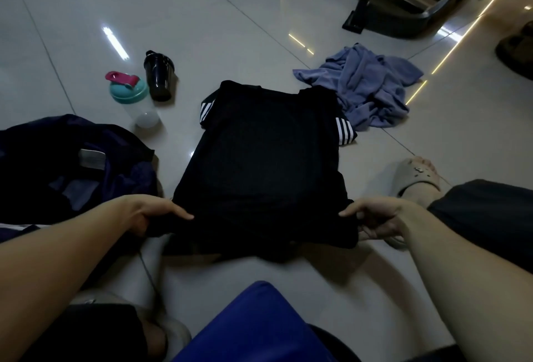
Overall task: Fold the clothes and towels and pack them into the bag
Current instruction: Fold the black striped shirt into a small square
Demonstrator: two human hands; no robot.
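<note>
Black short-sleeved T-shirt (pixel 265 159) of smooth knit fabric lies at the centre of the frame on the glossy pale tiled floor (pixel 202 15). It forms a rough rectangle, collar end toward the top of the frame, with only the sleeve edges showing at either side. Three white stripes mark each sleeve edge; no brand wording or label can be read. The near hem is bunched and slightly raised.

Left hand (pixel 155 214) pinches the lower-left hem corner, thumb laid on top, fingers curled beneath the cloth. Right hand (pixel 375 217) pinches the lower-right corner likewise, thumb on top, fingers tucked under.

Dark navy soft fabric bag (pixel 57 153) sits at the left edge of the frame, just beside the shirt, mouth open. It carries a grey rectangular patch with no legible writing. Crumpled blue-grey terry towel (pixel 372 84) lies at the upper right, just beside the right sleeve.

Black cylindrical plastic shaker bottle (pixel 158 76) stands upright at the upper left. Clear plastic bottle with teal lid and pink flip cap (pixel 129 93) is just beside it. Beige slide sandal (pixel 418 174) on a foot shows at the right, bright blue fabric (pixel 253 324) at the bottom centre, black metal frame legs (pixel 363 0) at the upper right
</note>
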